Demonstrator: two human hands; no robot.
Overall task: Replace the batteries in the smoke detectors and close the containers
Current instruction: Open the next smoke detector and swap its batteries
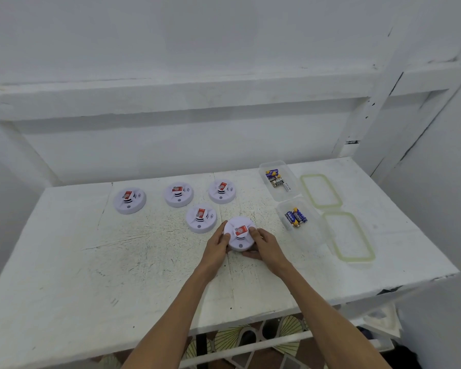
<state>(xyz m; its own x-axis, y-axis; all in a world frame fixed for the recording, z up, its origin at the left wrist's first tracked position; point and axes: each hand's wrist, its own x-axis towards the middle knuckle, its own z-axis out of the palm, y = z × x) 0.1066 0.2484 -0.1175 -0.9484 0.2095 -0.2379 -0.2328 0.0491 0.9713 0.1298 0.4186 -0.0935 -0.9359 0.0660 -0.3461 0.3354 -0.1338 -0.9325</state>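
near the middle of the white table (pixel 117 262), towards its front edge: one smoke detector (pixel 239 233), round and white, with red-and-white label and dark slots uppermost and small grey button towards the person. held from both sides. left hand (pixel 216 245) curled round the left rim, fingertips reaching the far-left edge. right hand (pixel 264 247) curled round the right rim, forefinger on the upper face beside the label, thumb at the near edge. resting on the table or lifted just off it: impossible to tell.

behind and to the left, four further smoke detectors of the same kind, face up, untouched, all apart from one another: nearest detector (pixel 201 217) just beyond the held unit, then a back row of left detector (pixel 129 200), middle detector (pixel 178 194) and right detector (pixel 222 191).

to the right of the held unit, two clear rectangular containers, both uncovered, set end to end, close together. far container (pixel 286 196) with a heap of mixed batteries (pixel 277 179), purple, gold and silver. near container (pixel 308 234) with a few blue-and-gold batteries (pixel 295 217) lying in its far end.

right of the containers, two clear lids with pale green seals, flat on the table: far lid (pixel 321 191) just beside the far container, near lid (pixel 348 237) just beside the near container, touching or apart not clear.
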